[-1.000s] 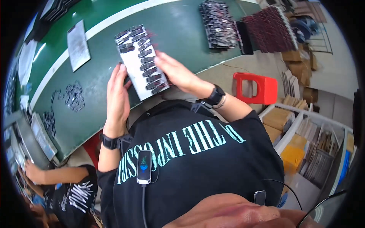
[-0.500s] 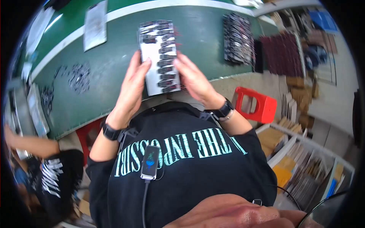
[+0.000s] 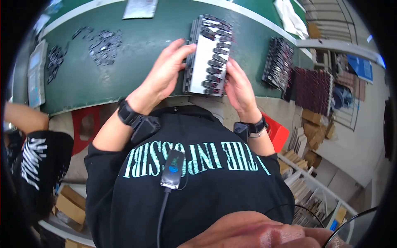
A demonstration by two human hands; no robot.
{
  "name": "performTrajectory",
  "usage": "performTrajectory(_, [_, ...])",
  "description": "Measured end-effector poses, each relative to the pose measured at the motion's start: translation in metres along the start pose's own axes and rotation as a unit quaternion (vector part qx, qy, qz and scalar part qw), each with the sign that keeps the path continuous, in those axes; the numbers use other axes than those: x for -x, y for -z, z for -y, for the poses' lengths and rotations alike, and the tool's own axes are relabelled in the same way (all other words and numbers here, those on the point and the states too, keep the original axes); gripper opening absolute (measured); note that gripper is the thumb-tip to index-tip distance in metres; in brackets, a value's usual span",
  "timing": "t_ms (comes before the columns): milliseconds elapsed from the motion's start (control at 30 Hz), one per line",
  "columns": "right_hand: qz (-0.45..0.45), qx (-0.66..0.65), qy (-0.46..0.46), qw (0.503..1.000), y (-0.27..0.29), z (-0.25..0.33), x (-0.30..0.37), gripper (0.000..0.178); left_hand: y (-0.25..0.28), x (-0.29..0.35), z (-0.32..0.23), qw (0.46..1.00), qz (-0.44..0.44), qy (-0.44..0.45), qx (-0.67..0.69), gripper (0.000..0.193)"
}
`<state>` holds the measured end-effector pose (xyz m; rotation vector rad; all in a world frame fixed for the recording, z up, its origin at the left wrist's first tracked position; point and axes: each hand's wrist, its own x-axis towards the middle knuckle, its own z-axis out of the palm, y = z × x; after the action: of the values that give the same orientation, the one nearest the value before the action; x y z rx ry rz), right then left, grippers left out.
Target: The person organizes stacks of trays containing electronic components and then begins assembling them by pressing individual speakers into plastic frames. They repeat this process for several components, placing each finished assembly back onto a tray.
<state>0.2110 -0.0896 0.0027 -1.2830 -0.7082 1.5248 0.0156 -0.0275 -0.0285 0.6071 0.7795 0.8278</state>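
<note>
Between my hands is a stack of white boards (image 3: pixel 202 62), standing over the near part of the green table. Small black parts with thin red wires run down its right side and across its far end; part of the white top is bare. My left hand (image 3: pixel 162 72) is at the stack's left side, thumb on the upper edge and fingers bent against the layered side. My right hand (image 3: pixel 240 89) grips the right edge near the close corner, its thumb by the black parts and other fingers partly hidden.
Loose black parts (image 3: pixel 105 46) lie on the green table (image 3: pixel 140 53) at left. A pale flat board (image 3: pixel 140 8) is at the far side. Another loaded stack (image 3: pixel 278 63) stands at right, beside dark red wire bundles (image 3: pixel 313 91). A red stool (image 3: pixel 276 134) is near my right arm; a co-worker's arm (image 3: pixel 27 118) shows at left.
The view has turned, shifting the table. The stack is tilted so its layered left side shows. My left hand has moved outward from the top face to the side; the right still holds its edge.
</note>
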Motion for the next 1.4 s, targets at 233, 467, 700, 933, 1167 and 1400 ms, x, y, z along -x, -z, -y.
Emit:
performTrajectory(233, [-0.005,-0.023,-0.018,1.000,-0.007,0.001,-0.005,0.047,0.000,-0.009,0.000,0.999,0.007,-0.010,-0.044,0.090])
performTrajectory(467, [-0.011,-0.058,0.014,0.998,0.004,0.003,-0.007,0.047,-0.025,-0.018,0.000,0.997,0.022,-0.038,-0.058,0.083])
performTrajectory(700, [-0.021,-0.073,0.017,0.997,0.001,-0.007,-0.016,0.046,-0.032,-0.022,0.014,0.996,-0.009,-0.049,0.070,0.059])
performTrajectory(933, [-0.020,-0.070,0.025,0.997,0.003,-0.006,-0.015,0.046,-0.045,-0.024,0.018,0.997,-0.017,-0.073,0.007,0.041])
performTrajectory(1167, [-0.044,-0.060,0.106,0.992,0.019,0.019,-0.001,0.046,-0.082,-0.033,0.010,0.995,0.027,-0.099,0.016,0.033])
performTrajectory(1400, [-0.084,0.086,0.139,0.983,0.103,0.104,0.013,0.043,-0.179,-0.094,0.033,0.987,0.080,-0.136,0.015,0.028])
